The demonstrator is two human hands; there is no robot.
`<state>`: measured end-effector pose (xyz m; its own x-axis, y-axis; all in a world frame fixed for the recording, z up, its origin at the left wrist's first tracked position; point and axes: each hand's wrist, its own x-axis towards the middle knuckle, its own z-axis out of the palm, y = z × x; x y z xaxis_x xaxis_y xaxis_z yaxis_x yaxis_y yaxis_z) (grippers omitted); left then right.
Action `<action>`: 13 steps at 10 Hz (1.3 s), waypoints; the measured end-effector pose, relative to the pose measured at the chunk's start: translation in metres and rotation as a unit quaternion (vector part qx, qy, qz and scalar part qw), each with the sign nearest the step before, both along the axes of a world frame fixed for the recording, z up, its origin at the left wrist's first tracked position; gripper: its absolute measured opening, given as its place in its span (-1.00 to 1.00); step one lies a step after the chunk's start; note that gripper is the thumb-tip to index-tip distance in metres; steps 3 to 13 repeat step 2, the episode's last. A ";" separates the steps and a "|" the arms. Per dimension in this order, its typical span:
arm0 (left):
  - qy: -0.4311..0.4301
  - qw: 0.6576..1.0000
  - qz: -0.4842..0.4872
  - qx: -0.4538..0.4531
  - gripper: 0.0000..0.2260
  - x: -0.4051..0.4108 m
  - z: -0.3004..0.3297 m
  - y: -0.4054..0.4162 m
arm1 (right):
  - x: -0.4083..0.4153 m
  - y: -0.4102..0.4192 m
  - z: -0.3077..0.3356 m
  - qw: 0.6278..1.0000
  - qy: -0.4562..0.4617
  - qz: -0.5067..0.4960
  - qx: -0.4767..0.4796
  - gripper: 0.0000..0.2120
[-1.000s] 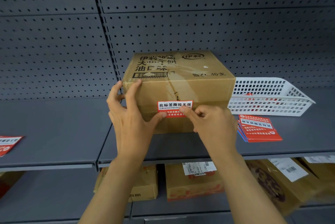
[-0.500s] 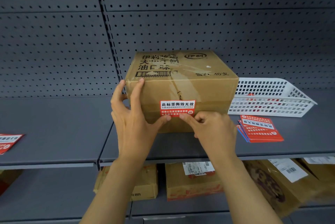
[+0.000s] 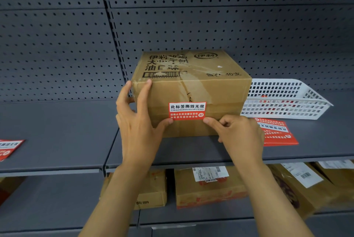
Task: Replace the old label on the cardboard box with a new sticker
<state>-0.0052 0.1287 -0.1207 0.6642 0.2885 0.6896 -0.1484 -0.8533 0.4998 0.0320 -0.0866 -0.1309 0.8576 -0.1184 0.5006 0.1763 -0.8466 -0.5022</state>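
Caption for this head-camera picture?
Left hand steadies a cardboard box as the right hand touches the red sticker on its front.

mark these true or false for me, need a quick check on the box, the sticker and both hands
1. The sticker sits on the front face of the cardboard box. True.
2. The left hand hangs clear of the box. False: its fingers rest on the box's left front, thumb at the sticker's lower left corner.
3. The white basket stands left of the box. False: it stands to the right.
4. A stack of red stickers lies on the shelf in front of the basket. True.
5. The right hand touches the sticker's lower right corner. True.
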 end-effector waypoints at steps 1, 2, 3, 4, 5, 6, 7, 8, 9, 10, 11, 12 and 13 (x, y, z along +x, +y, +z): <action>0.003 1.000 0.009 -0.004 -0.07 -0.006 0.005 -0.004 | -0.009 0.003 0.006 1.000 0.014 0.012 0.006 -0.27; -0.032 0.999 0.013 -0.040 -0.27 -0.024 0.013 -0.009 | -0.027 -0.012 0.027 0.992 0.027 0.046 0.116 -0.42; -0.032 0.999 0.013 -0.040 -0.27 -0.024 0.013 -0.009 | -0.027 -0.012 0.027 0.992 0.027 0.046 0.116 -0.42; -0.032 0.999 0.013 -0.040 -0.27 -0.024 0.013 -0.009 | -0.027 -0.012 0.027 0.992 0.027 0.046 0.116 -0.42; -0.032 0.999 0.013 -0.040 -0.27 -0.024 0.013 -0.009 | -0.027 -0.012 0.027 0.992 0.027 0.046 0.116 -0.42; -0.032 0.999 0.013 -0.040 -0.27 -0.024 0.013 -0.009 | -0.027 -0.012 0.027 0.992 0.027 0.046 0.116 -0.42; -0.032 0.999 0.013 -0.040 -0.27 -0.024 0.013 -0.009 | -0.027 -0.012 0.027 0.992 0.027 0.046 0.116 -0.42; -0.032 0.999 0.013 -0.040 -0.27 -0.024 0.013 -0.009 | -0.027 -0.012 0.027 0.992 0.027 0.046 0.116 -0.42; -0.032 0.999 0.013 -0.040 -0.27 -0.024 0.013 -0.009 | -0.027 -0.012 0.027 0.992 0.027 0.046 0.116 -0.42; -0.032 0.999 0.013 -0.040 -0.27 -0.024 0.013 -0.009 | -0.027 -0.012 0.027 0.992 0.027 0.046 0.116 -0.42; -0.032 0.999 0.013 -0.040 -0.27 -0.024 0.013 -0.009 | -0.027 -0.012 0.027 0.992 0.027 0.046 0.116 -0.42; -0.032 0.999 0.013 -0.040 -0.27 -0.024 0.013 -0.009 | -0.027 -0.012 0.027 0.992 0.027 0.046 0.116 -0.42; -0.032 0.999 0.013 -0.040 -0.27 -0.024 0.013 -0.009 | -0.027 -0.012 0.027 0.992 0.027 0.046 0.116 -0.42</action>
